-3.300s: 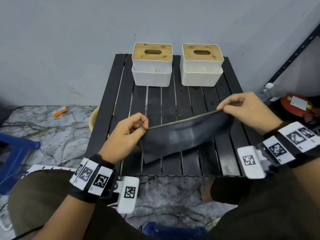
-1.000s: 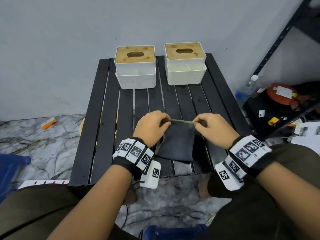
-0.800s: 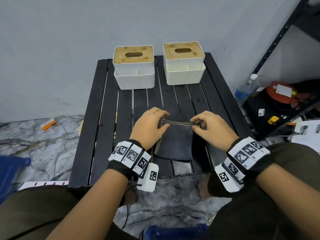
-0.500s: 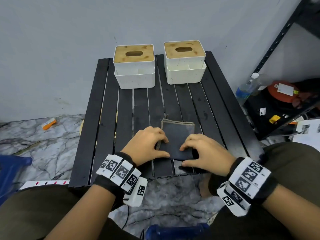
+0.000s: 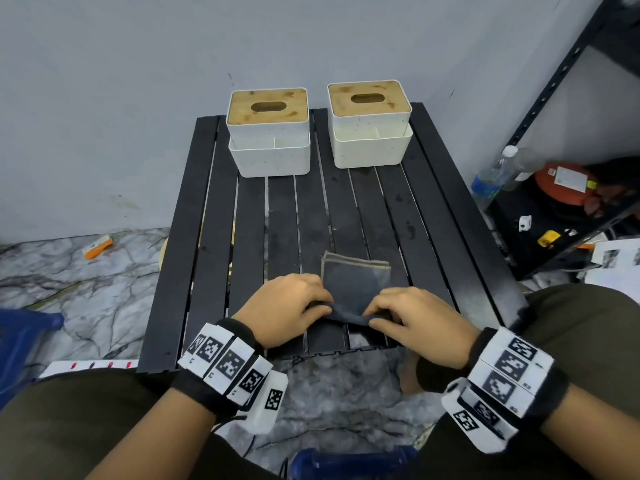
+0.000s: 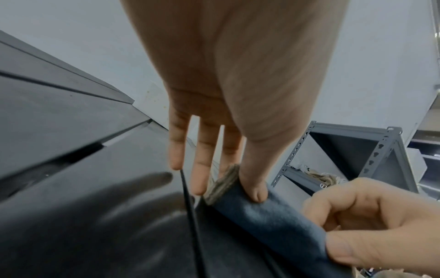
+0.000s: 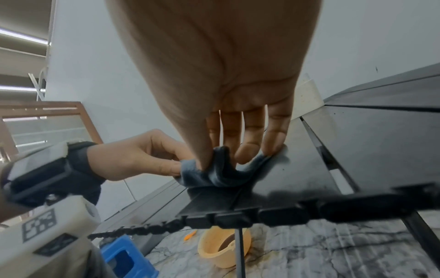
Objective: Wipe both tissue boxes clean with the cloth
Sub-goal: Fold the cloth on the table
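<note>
A folded dark grey cloth (image 5: 356, 282) lies on the black slatted table (image 5: 214, 237) near its front edge. My left hand (image 5: 294, 306) pinches the cloth's near left corner between thumb and fingers, and my right hand (image 5: 408, 317) pinches the near right corner. In the left wrist view the thumb presses the cloth (image 6: 269, 216) edge. In the right wrist view the cloth (image 7: 214, 175) bunches up under my fingers. Two white tissue boxes with wooden lids stand at the table's far edge, the left box (image 5: 268, 131) and the right box (image 5: 370, 123), both well beyond my hands.
A metal shelf frame (image 5: 561, 74) stands to the right, with a water bottle (image 5: 491, 178) and clutter at its foot. Below the table sits a tan bowl (image 7: 223, 246) and a blue stool (image 7: 126, 259). An orange item (image 5: 98, 245) lies on the marble floor at left.
The cloth was stretched wide, then folded small and laid flat on the table. Both hands slid to its near edge and now lift that edge by its corners.
</note>
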